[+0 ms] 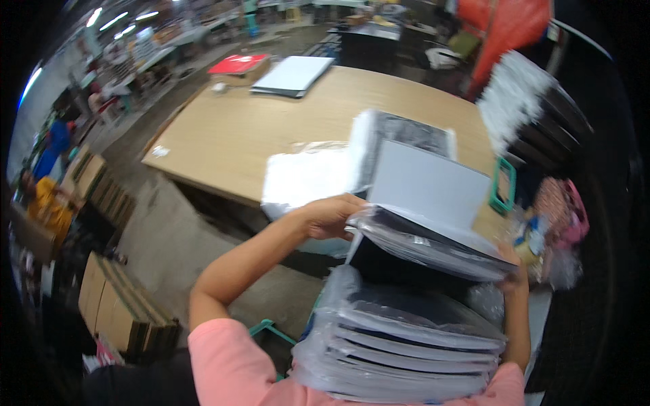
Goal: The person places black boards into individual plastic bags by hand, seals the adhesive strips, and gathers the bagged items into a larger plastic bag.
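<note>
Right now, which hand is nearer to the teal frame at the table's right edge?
Right. The right hand, holding the wrapped bundle, is on the near side of the teal frame; the left hand, at the bundle's other end, is farther, to the frame's left.

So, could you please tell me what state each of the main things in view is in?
Held pack: plastic-wrapped, tilted
Left hand: closed on the pack's left end
Right hand: gripping its right end
Stacked packs: plastic-wrapped, piled up
White sheets: stacked flat on the table
Ceiling lamps: lit
</note>
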### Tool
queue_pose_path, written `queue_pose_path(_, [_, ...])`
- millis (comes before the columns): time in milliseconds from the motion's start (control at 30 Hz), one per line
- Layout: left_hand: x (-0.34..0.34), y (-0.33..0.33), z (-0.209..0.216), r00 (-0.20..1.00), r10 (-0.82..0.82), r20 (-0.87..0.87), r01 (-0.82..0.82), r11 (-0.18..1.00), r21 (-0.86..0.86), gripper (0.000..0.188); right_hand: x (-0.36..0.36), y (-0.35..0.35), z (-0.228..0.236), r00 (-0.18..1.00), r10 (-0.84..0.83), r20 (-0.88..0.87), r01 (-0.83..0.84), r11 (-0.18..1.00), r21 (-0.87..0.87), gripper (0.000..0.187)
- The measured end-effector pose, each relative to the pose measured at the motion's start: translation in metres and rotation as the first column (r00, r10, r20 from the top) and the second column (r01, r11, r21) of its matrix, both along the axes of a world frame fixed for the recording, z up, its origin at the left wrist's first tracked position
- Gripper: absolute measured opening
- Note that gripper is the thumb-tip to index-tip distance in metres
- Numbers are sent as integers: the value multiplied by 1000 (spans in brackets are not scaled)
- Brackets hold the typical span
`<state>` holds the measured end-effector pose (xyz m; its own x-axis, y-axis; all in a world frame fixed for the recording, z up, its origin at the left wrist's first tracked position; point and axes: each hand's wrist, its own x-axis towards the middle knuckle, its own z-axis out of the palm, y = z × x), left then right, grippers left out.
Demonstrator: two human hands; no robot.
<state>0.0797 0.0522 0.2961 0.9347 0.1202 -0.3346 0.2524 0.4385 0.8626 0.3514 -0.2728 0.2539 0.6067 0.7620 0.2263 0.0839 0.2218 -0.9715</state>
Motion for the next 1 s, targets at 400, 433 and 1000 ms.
queue_pose_path(400, [-36,-25,-166,975,-92,-203,20,943,-332,25,-74,68,-63,991,134,-3,-130,955,-268,31])
queue_pose_path(433, [-40,-27,-186,974,-86,-208,9,938,-346,26,-78,72,-67,987,161,-3,-156,949,-274,31])
queue_pose_path(1000, [-51,-56,-296,828,528,-188,-421,807,413,52,-97,78,-92,962,271,11,-256,920,-296,32])
